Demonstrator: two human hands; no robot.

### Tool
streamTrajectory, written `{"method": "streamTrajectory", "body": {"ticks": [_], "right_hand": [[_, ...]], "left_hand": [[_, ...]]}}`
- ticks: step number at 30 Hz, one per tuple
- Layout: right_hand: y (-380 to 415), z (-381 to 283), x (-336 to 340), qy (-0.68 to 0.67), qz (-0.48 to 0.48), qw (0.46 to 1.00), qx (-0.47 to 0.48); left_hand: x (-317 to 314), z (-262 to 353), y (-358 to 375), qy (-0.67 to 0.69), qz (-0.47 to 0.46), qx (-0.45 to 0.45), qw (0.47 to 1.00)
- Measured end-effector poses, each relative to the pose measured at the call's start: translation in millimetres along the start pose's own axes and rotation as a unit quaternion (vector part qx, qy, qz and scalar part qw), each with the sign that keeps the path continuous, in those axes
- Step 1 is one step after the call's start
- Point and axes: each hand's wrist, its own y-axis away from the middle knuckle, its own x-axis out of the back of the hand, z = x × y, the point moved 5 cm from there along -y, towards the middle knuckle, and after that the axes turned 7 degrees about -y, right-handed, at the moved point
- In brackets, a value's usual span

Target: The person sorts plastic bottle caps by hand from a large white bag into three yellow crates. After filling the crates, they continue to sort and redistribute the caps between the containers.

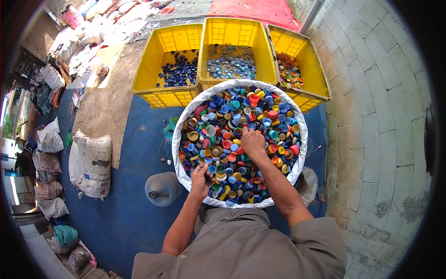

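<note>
A round container with a white cloth rim (180,173) is full of mixed coloured bottle caps (232,156). At the caps' lower left is my left hand (200,180), its fingers curled in beside a blue cap; what they hold, if anything, is too small to tell. My right hand (253,141) reaches down into the middle of the heap, fingertips bent among the caps and partly hidden. Beyond the rim stand three yellow crates: the left one (147,63) has dark blue caps, the middle one (237,37) pale blue and grey caps, the right one (309,60) mixed orange, red and green caps.
A large clear plastic bottle (163,189) lies left of the container on the blue floor (125,223). Further left is a printed white sack (95,162), with more bags along the left side. A block wall (371,116) runs along the right.
</note>
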Motion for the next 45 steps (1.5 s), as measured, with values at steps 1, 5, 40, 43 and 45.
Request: {"method": "streamTrajectory", "body": {"ticks": [1,5,40,43,45], "right_hand": [[0.4,1.6,1.7,-0.032,-0.021,0.999,-0.026],[1.8,8.9,2.7,-0.111,-0.059,0.988,-0.084],[137.6,62.3,5.6,-0.963,-0.067,0.168,-0.199],[141.0,64.0,-3.0,-0.963,-0.071,0.170,-0.197],[142.1,65.0,-8.3,-0.961,-0.069,0.176,-0.201]], "left_hand": [[-0.4,-0.9,-1.2,0.000,-0.001,0.000,1.000],[-9.7,-1.8,-2.6,-0.011,-0.005,0.004,1.000],[-154.3,34.1,-90.1,-0.725,0.115,-0.370,0.570],[-161.7,32.5,-83.4,-0.765,0.114,-0.356,0.525],[-165.4,33.4,-83.1,-0.784,0.123,-0.347,0.500]]}}
